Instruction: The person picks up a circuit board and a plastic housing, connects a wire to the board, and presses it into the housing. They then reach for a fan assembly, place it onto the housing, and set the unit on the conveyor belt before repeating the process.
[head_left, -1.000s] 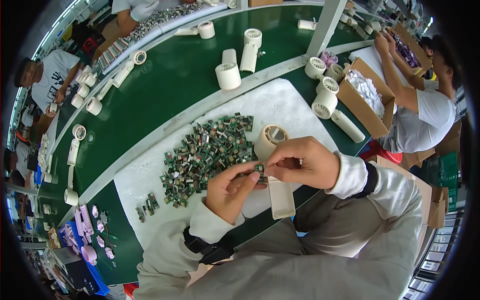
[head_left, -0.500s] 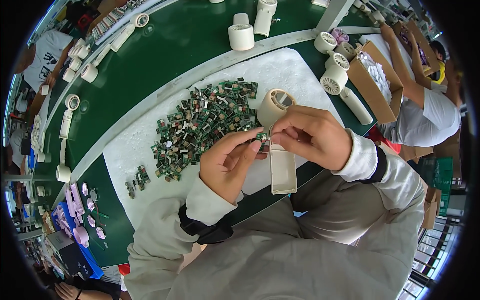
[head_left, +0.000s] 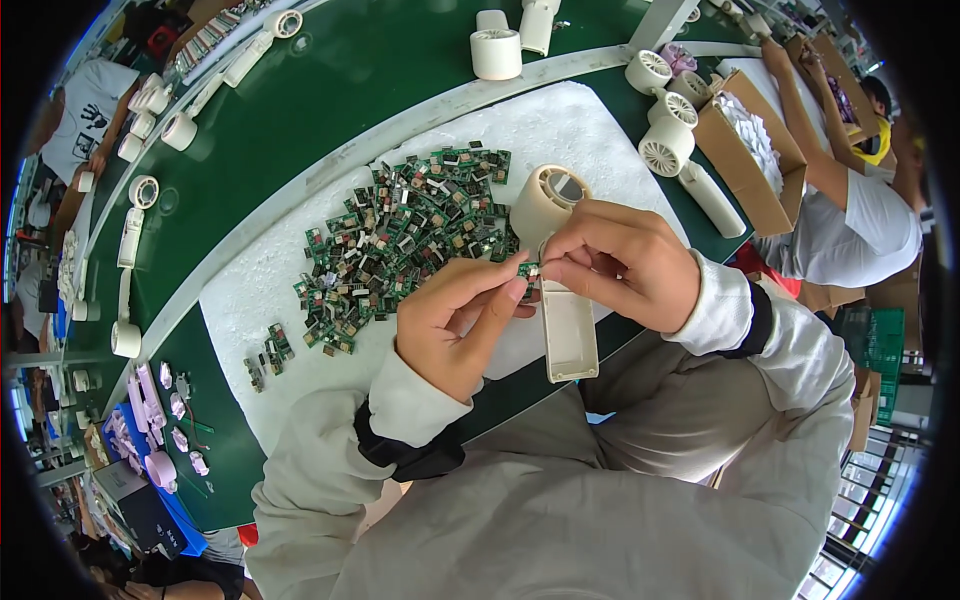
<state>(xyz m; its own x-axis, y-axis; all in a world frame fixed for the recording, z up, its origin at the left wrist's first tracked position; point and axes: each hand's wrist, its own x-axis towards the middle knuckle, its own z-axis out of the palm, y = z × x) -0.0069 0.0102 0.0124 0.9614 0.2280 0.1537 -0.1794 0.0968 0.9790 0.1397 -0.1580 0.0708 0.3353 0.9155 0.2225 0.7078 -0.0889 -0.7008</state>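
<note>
Setting: green factory counter (head_left: 330, 110) is carrying a white foam mat (head_left: 560, 130), with other workers sitting along it.
Board: small green circuit board (head_left: 527, 269) is being pinched between both hands, just above the mat's near edge.
Housing: cream plastic handheld-fan shell (head_left: 560, 300), round head and flat handle, is resting under the right hand.
Left hand (head_left: 455, 325): fingertips are closing on the board.
Right hand (head_left: 620, 265): closed, gripping board and shell together.
Handling: probably light, stiff, brittle; best held by its bare edges.
Around: heap of green circuit boards (head_left: 400, 240); brown cardboard box (head_left: 745, 150).
</note>
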